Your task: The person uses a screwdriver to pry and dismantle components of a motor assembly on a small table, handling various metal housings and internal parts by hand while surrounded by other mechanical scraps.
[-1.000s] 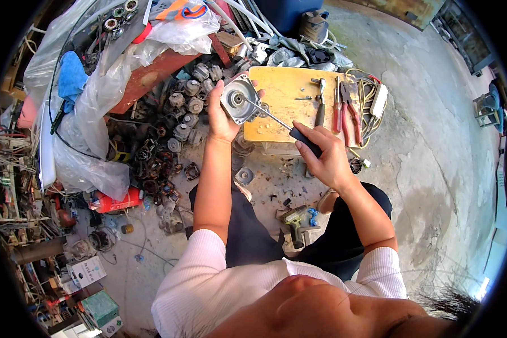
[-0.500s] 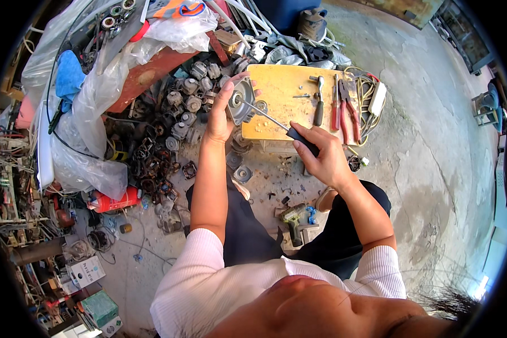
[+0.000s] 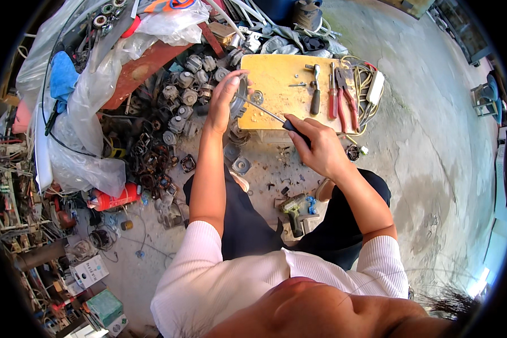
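Note:
My left hand [image 3: 221, 110] is closed round a metal motor end cover [image 3: 241, 100] and holds it upright off the left edge of the yellow-topped table [image 3: 276, 70]. Seen nearly edge-on, the cover hides part of my fingers. In my right hand [image 3: 322, 147] is a screwdriver [image 3: 266, 111], its dark handle gripped and its thin steel shaft pointing left into the cover. The tip's exact contact is too small to make out. Beyond it on the tabletop lie a ratchet wrench [image 3: 316, 93], a red-handled screwdriver [image 3: 333, 98], red-handled pliers [image 3: 347, 101] and small loose bolts.
Left of the table is a heap of small motors [image 3: 186, 97]. A cordless drill [image 3: 292, 218] stands on the floor between my legs. A white power strip [image 3: 375, 87] and coiled cable [image 3: 365, 115] sit at the table's right. Plastic sheeting [image 3: 90, 118] hangs farther left.
My left hand has turned the end cover from facing me partly to nearly edge-on. My right hand has shifted slightly with the screwdriver, which still points into the cover.

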Available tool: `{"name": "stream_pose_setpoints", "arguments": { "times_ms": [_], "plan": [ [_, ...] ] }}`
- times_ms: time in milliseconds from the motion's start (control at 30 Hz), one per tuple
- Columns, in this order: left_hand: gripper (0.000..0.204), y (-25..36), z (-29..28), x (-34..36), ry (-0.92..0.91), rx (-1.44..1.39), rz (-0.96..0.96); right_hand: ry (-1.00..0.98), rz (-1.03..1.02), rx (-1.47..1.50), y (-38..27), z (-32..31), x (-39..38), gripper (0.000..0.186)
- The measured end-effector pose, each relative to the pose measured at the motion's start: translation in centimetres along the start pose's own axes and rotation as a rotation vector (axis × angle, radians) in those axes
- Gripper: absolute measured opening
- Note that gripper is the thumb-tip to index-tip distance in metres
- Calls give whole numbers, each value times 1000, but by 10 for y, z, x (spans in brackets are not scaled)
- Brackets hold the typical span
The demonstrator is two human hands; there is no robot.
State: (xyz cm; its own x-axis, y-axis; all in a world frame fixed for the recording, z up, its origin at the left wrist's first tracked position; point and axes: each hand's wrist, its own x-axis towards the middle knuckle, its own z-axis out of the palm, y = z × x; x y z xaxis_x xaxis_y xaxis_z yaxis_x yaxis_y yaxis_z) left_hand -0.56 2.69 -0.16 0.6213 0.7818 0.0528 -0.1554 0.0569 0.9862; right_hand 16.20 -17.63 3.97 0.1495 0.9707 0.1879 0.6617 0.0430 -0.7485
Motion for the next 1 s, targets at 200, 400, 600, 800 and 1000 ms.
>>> {"name": "stream_pose_setpoints", "arguments": {
  "times_ms": [200,400,600,800,1000],
  "plan": [
    [50,-3,7,-1,93,-155,-53,54,9,104,6,31,-6,38],
    [49,-7,4,4,100,-184,-55,104,28,64,4,52,-12,38],
    [47,-6,2,2,121,-230,-65,124,38,187,10,62,-11,35],
    [44,-10,2,7,111,-241,35,62,183,382,10,66,-8,35],
    [50,-4,1,5,197,-200,4,23,95,266,10,55,-5,37]
  ]
}}
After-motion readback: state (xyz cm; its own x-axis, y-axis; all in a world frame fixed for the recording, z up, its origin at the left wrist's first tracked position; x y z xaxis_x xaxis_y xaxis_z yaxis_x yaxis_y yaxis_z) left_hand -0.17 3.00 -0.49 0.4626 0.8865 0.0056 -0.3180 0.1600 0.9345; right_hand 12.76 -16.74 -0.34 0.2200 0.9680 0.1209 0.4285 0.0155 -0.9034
